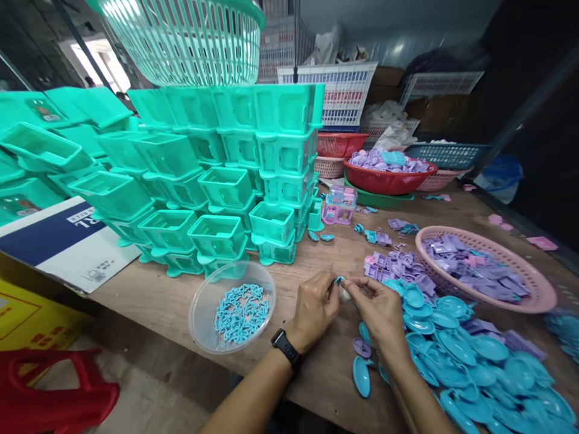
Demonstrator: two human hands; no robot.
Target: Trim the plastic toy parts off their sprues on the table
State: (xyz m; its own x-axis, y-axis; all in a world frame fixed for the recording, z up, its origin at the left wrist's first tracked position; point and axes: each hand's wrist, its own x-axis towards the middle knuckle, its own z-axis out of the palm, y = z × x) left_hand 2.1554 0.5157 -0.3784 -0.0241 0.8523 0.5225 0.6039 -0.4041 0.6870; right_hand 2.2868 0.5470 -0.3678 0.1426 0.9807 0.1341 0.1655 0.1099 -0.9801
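Observation:
My left hand, with a black watch on its wrist, is closed in a pinch. A small blue plastic piece shows at its fingertips. My right hand meets it there, thumb and fingers pinched on the same piece. Something whitish shows beneath the fingertips, too hidden to name. Left of my hands stands a clear round bowl holding many small blue stick-like parts. Blue oval dish-shaped parts lie heaped beside my right forearm. One such blue oval part lies apart, near a purple disc.
Stacked turquoise boxes fill the back left, under a green basket. A pink basket and a red basin hold purple parts. Loose purple parts lie before the pink basket. A red stool stands on the floor.

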